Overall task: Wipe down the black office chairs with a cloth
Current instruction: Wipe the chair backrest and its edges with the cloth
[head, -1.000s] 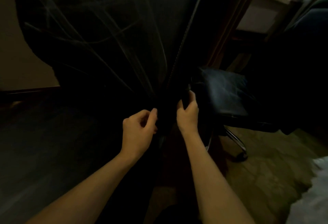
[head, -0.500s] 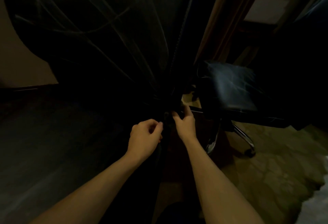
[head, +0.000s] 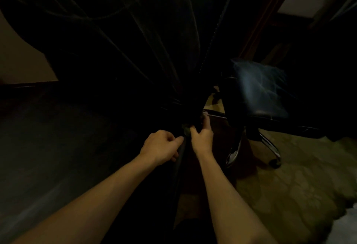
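Hands (head: pixel 181 143) pinch creased black chair (head: pixel 119 54).

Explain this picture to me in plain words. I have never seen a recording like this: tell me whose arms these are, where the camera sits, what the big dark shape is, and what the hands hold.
There is no machine here. A person wears a wide-angle camera on the head, looking forward and down, so the two bare arms reaching in from the bottom are that person's own. The room is very dim. The large dark shape filling the middle is the back of a black office chair, seen up close. The left hand has its fingers curled at the chair's lower edge. The right hand grips a small greenish cloth against the same spot. To the right stands a second black chair with a shiny metal base and castors, on a patterned floor.
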A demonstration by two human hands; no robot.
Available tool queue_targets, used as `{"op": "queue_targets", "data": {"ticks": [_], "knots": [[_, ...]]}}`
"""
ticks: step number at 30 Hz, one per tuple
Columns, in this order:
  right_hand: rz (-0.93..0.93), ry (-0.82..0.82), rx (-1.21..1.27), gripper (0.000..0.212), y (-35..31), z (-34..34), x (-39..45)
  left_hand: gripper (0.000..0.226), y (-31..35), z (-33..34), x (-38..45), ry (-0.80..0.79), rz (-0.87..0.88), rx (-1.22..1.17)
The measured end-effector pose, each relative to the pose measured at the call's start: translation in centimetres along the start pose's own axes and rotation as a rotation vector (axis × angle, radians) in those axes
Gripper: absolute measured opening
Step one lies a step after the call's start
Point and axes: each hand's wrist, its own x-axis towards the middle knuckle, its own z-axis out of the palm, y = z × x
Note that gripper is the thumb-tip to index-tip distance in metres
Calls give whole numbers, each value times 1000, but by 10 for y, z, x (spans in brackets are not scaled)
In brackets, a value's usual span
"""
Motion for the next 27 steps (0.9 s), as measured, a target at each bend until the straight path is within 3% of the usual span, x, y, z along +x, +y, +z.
{"op": "queue_targets", "data": {"ticks": [5,12,17,21,27], "knots": [[23,-40,-115,39,-14,-10,2,27,9,-1,11,-2,-24,13],[-192,145,-124,38,-53,-18,8,56,28,-9,19,14,20,-89],[-123,56,-49,40,-31,-8,7,53,1,-8,23,-22,26,-21],[-71,-41,-73,43,-19,-8,6,72,-2,-7,30,-35,32,100],[-20,-47,-64,42,-19,-19,-8,73,-1,-4,18,-42,50,252]]}}
